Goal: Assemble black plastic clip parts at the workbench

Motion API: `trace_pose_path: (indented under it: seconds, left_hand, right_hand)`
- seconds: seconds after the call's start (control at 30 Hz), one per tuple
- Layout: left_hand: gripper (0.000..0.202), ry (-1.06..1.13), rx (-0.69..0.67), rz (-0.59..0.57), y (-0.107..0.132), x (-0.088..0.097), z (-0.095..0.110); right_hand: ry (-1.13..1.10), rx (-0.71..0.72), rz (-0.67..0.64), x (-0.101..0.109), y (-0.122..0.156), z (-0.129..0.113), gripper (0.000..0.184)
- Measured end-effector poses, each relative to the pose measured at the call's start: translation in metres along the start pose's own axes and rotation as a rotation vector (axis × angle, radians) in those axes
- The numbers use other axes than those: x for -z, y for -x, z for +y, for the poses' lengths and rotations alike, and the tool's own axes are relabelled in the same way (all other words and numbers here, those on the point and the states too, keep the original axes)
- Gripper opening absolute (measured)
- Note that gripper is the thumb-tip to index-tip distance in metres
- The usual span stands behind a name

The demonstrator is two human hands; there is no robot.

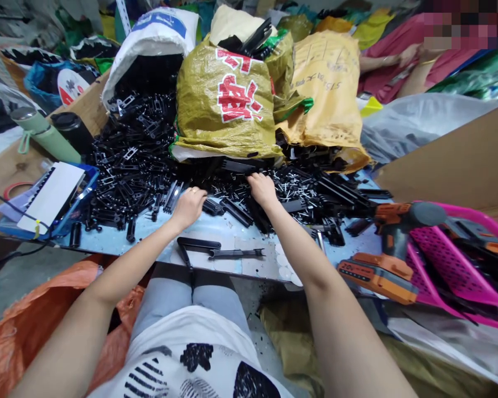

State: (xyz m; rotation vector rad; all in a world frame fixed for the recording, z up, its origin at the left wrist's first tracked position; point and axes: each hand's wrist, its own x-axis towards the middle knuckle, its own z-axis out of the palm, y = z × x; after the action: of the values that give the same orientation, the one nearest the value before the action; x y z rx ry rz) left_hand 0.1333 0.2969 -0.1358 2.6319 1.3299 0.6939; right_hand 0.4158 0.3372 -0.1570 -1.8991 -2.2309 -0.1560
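Observation:
My left hand [191,205] is at the front of a heap of black plastic parts, its fingers curled in and closed; what they hold, if anything, is hidden. Just right of its fingertips lies a short black part [213,207]. My right hand [263,189] reaches into the heap below the mouth of an olive-yellow sack [199,105]. Its fingers are bent closed by a flat black strip [237,166], and their grip cannot be made out. On the table edge between my forearms lie a black handle-like part [199,244] and a slim black part [237,254].
An orange cordless drill [382,271] and a pink basket [477,221] are at the right. Small screws [288,185] lie among the parts. Left stand a blue tray [93,179], a green bottle [52,135] and a white sack [166,33]. Another person's hands [415,63] show far right.

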Motion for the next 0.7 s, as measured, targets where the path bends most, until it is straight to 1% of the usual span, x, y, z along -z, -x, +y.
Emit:
trace_pose_path:
  seconds: [0.07, 0.13, 0.2, 0.27, 0.37, 0.47, 0.57, 0.7]
  left_hand:
    - [0.025, 0.040, 0.024, 0.032, 0.045, 0.018, -0.012]
    - [0.024, 0.082, 0.052, 0.033, 0.085, 0.029, -0.021]
    - [0.022, 0.112, 0.070, 0.010, 0.114, 0.032, -0.023]
    - [0.022, 0.101, 0.073, -0.015, 0.130, 0.031, -0.021]
    - [0.022, 0.013, 0.038, -0.050, 0.136, 0.029, -0.014]
    - [0.022, -0.082, -0.014, -0.113, 0.134, 0.033, -0.009]
    - [0.025, -0.145, -0.056, -0.165, 0.132, 0.036, -0.006]
    - [0.024, -0.180, -0.103, -0.198, 0.127, 0.033, -0.002]
  right_hand:
    - [-0.061, -0.004, 0.022, 0.003, 0.006, -0.005, 0.034]
    - [-0.169, 0.005, 0.076, 0.013, 0.025, -0.020, 0.032]
    - [-0.343, 0.048, 0.070, 0.029, 0.051, -0.043, 0.026]
    - [-0.541, 0.075, -0.020, 0.045, 0.078, -0.067, 0.018]
    - [-0.680, 0.050, -0.230, 0.061, 0.107, -0.095, 0.013]
    - [-0.684, 0.045, -0.367, 0.063, 0.120, -0.109, 0.010]
    - [-0.631, 0.064, -0.416, 0.059, 0.122, -0.114, 0.009]
    - [-0.458, 0.113, -0.424, 0.059, 0.120, -0.123, 0.010]
